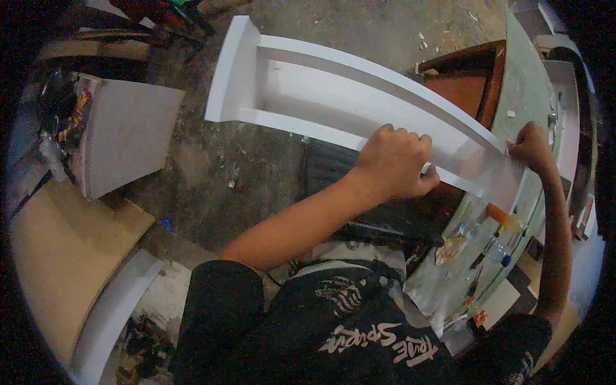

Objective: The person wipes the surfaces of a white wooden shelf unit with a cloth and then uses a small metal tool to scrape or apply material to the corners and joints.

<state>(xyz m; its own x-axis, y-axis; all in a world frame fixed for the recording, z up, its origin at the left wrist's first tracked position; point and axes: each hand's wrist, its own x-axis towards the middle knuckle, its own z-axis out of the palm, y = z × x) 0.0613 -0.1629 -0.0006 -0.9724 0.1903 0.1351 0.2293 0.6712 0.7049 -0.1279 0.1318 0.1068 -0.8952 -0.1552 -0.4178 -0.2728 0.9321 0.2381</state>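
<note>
A long white box-like wooden frame [333, 86] with raised side rails and an end board stretches from the upper left towards the workbench on the right. My left hand [399, 160] is closed over its near rail, knuckles up and thumb on the near side. At the frame's right end, by the far rail, my right hand [530, 149] is closed with its fingertips against the corner. Whatever is in the right fingers is hidden. The frame's right end rests on the pale green workbench [523, 70].
On the workbench lie an orange-capped bottle [504, 215], a clear bottle with a blue cap [495, 249] and small tools. A black seat-like surface [391, 228] is below the frame. At left stand a pale box-like panel [131, 128] and a tan board [77, 256].
</note>
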